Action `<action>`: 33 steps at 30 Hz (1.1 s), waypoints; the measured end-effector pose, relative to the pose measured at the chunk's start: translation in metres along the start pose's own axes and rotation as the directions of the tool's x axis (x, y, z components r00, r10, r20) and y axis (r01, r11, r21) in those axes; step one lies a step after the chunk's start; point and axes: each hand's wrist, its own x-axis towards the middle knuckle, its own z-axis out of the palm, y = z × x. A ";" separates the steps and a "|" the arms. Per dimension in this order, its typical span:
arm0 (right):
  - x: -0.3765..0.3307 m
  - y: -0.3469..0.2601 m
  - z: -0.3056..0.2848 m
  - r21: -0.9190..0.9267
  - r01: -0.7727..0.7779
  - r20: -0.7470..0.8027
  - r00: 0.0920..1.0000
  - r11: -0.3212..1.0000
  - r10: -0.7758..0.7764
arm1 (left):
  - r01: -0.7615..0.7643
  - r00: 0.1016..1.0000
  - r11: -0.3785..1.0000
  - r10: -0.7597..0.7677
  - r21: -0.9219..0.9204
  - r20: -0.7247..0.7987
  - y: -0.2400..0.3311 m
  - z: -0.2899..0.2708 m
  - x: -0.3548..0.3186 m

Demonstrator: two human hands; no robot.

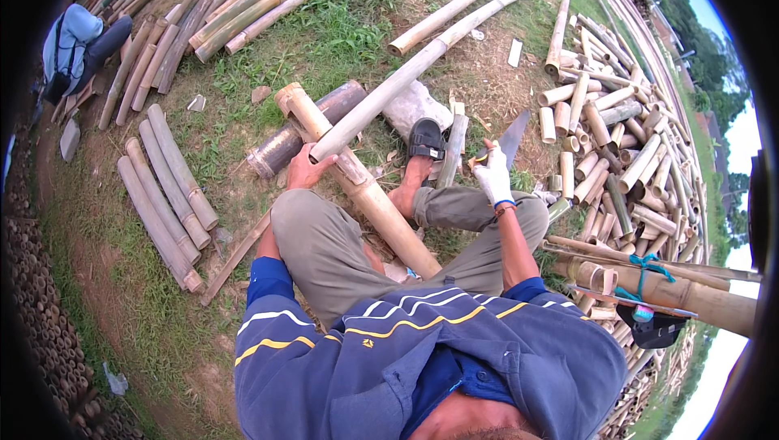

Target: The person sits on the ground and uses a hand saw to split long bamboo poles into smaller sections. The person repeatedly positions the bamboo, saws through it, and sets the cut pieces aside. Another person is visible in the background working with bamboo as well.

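Note:
My bare left hand [307, 167] grips the near end of a long pale bamboo pole [418, 65]. The pole slants up to the far right, and its open end sits by my fingers. Under it, a thick bamboo log [377, 204] runs between my legs, its far end propped on a darker, thicker bamboo piece [304, 129]. In a white work glove, my right hand [493, 177] is closed on the handle of a handsaw [513, 136] above my right knee. The saw blade points up and away, apart from the pole. Part of the handle is hidden by the glove.
On the right lies a large heap of cut bamboo pieces [621, 127]. Several bamboo lengths [166, 196] lie on the grass at left, and more poles [235, 10] behind. A whitish rock [414, 107] is by my sandalled foot. Another person [77, 38] sits at far left.

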 end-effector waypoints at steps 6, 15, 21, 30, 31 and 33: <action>-0.012 -0.041 0.042 0.017 -0.183 0.328 0.930 0.983 0.167 | 0.280 0.960 0.942 -0.270 -0.186 0.077 -0.051 -0.055 -0.035; -0.027 -0.028 0.051 -0.110 -0.225 0.494 0.833 0.968 0.250 | 0.225 0.612 0.624 -0.689 -0.749 -0.389 -0.135 -0.135 -0.183; -0.033 -0.043 0.061 -0.196 -0.045 0.500 0.855 0.980 0.140 | 0.316 0.534 0.693 -0.695 -0.648 -0.482 -0.166 -0.198 -0.227; -0.046 -0.045 0.061 -0.164 -0.032 0.483 0.869 0.986 0.109 | 0.108 0.561 0.613 -0.687 -0.783 -0.461 -0.169 -0.178 -0.233; -0.044 -0.051 0.060 -0.177 -0.017 0.551 0.827 0.984 0.114 | 0.100 0.572 0.590 -0.693 -0.801 -0.439 -0.169 -0.177 -0.240; -0.050 -0.046 0.059 -0.190 -0.016 0.530 0.840 0.982 0.117 | 0.095 0.612 0.537 -0.696 -0.838 -0.376 -0.163 -0.169 -0.250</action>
